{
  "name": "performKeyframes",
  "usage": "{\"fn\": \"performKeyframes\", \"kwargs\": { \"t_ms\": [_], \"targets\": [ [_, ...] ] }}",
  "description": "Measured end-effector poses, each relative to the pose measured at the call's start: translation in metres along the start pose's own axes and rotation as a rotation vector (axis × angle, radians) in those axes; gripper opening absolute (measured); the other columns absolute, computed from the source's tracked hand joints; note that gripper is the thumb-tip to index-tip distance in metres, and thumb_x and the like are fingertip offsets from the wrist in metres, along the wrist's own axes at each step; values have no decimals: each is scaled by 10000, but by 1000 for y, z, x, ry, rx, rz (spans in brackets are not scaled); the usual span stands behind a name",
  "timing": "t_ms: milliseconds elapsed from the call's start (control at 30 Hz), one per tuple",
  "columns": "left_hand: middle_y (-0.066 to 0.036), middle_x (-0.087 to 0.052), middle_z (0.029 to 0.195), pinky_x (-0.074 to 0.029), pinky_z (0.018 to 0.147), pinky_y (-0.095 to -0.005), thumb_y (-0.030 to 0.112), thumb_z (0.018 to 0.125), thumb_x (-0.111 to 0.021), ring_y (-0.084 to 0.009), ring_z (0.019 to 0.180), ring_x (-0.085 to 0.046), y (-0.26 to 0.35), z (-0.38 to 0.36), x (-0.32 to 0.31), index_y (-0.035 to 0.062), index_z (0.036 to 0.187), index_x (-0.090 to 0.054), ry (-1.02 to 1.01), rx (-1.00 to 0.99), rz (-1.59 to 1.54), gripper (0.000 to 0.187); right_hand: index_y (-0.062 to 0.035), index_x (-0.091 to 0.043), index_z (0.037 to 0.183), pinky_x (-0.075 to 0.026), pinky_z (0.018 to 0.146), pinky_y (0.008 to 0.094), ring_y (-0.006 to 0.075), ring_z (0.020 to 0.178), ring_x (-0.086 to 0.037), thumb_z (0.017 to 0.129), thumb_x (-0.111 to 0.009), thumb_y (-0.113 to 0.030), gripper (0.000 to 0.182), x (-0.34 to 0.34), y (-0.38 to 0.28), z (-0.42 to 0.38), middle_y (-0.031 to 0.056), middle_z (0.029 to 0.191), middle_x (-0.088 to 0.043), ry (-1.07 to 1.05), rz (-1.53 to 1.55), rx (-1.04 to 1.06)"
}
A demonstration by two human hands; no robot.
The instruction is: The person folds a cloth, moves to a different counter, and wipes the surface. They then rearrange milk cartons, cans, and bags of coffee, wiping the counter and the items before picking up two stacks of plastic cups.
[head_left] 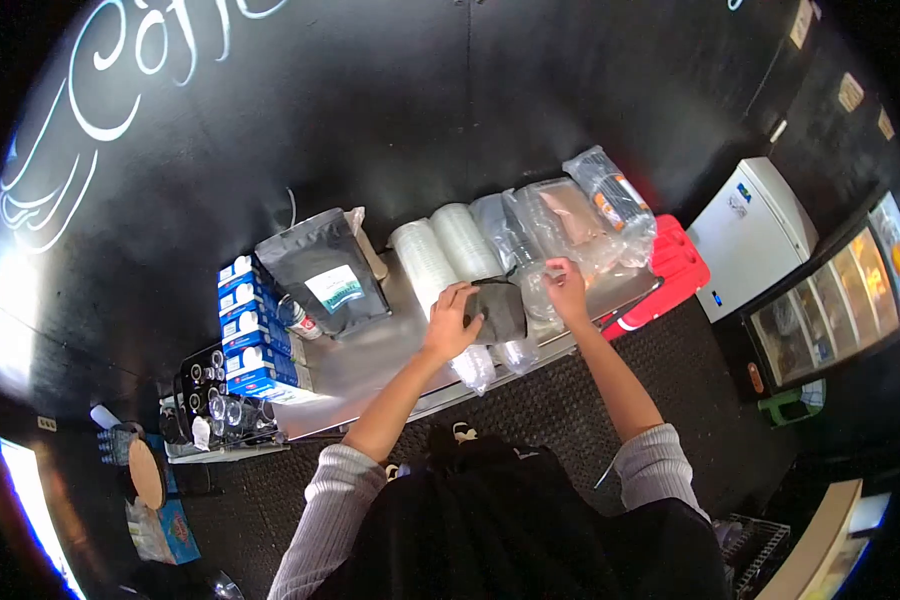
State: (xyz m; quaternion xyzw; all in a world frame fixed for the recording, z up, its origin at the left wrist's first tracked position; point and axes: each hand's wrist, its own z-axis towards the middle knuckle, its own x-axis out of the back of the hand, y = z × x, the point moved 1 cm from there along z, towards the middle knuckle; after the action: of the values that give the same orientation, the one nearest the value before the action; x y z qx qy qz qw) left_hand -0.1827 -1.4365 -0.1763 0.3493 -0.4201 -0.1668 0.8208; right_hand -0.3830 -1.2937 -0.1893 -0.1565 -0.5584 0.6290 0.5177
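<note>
My left hand [453,318] is closed around the left side of a dark grey, box-like object [500,312], whose kind I cannot make out. This object rests over the near part of two long plastic-wrapped stacks of clear cups or lids [425,258]. To its right, my right hand [567,290] has its fingers curled together by a clear plastic bag [538,298]; what they pinch, if anything, is too small to tell. Beyond that hand lie more clear plastic packs [575,222] and a wrapped dark pack [610,195].
On the metal table [360,370] stand a large black pouch [325,275], a small bottle [298,318] and blue-white cartons [255,335]. Glassware [235,412] sits at the left end. A red cooler [678,265], white freezer [750,235] and glass-door fridge [830,310] are at right.
</note>
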Motion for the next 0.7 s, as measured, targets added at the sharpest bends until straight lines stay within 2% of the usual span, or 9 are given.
{"fn": "performKeyframes", "kwargs": {
  "t_ms": [67,167,233,333,467,533,567,633,700],
  "targets": [
    [-152,-425,1267,-351,975,-445,191,735,-676,-330,1190,-404,2,0,-13,83,1238,-459,-104,78,293,559,-44,-575,980,-466,613,299,178,638,-550,719,-687,-91,288,9,17,-4,98,900,-577,86,-97,-5],
    [-137,-384,1301,-330,970,-460,300,707,-722,-315,1201,-381,-10,1,-22,56,1294,-402,-99,208,409,711,-48,-551,1019,-465,615,321,196,659,-532,706,-696,-115,352,10,29,-20,114,939,-545,-3,-216,49],
    [-130,-407,1275,-333,937,-453,362,685,-748,-303,1179,-392,-9,6,-17,30,1289,-412,-135,312,506,767,-46,-525,1051,-475,693,371,271,784,-559,705,-699,-135,397,2,22,-28,146,1012,-522,-170,-213,-114],
    [-130,-473,1200,-341,921,-450,367,686,-746,-282,1157,-423,-6,16,-12,45,1239,-467,-215,392,555,698,-51,-504,1087,-454,803,416,360,926,-540,713,-693,-137,428,-8,13,-40,187,1074,-482,-161,-268,-76],
    [-110,-542,1098,-349,910,-454,323,701,-739,-249,1086,-492,-8,19,-13,64,1163,-520,-324,432,526,573,-31,-501,1101,-451,810,414,361,918,-542,719,-703,-128,443,-10,15,-36,197,1109,-467,-98,-330,82],
    [-93,-585,945,-409,826,-376,242,753,-717,-236,913,-570,-11,17,-18,53,1094,-528,-157,250,444,433,-36,-496,1095,-426,870,424,395,1009,-509,727,-687,-119,423,-1,17,-21,207,1108,-473,-25,-271,69],
    [-93,-585,945,-409,826,-376,242,753,-717,-236,913,-570,-15,19,-21,53,1094,-528,-156,247,444,433,-36,-496,1095,-426,870,424,395,1009,-509,727,-687,-119,423,4,18,-10,207,1108,-473,-23,-271,70],
    [-99,-589,858,-433,705,-296,157,805,-678,-226,779,-582,-6,31,-18,27,1057,-509,-61,428,-158,331,-31,-486,1089,-430,869,426,395,999,-517,735,-680,-131,415,14,20,19,209,1112,-472,56,-392,97],
    [-115,-592,845,-431,676,-282,139,819,-662,-224,758,-580,6,44,-9,17,1050,-498,19,377,-220,309,-27,-470,1126,-425,886,446,385,1059,-487,731,-681,-163,467,24,17,48,199,1153,-462,59,-479,8]
  ]
}}
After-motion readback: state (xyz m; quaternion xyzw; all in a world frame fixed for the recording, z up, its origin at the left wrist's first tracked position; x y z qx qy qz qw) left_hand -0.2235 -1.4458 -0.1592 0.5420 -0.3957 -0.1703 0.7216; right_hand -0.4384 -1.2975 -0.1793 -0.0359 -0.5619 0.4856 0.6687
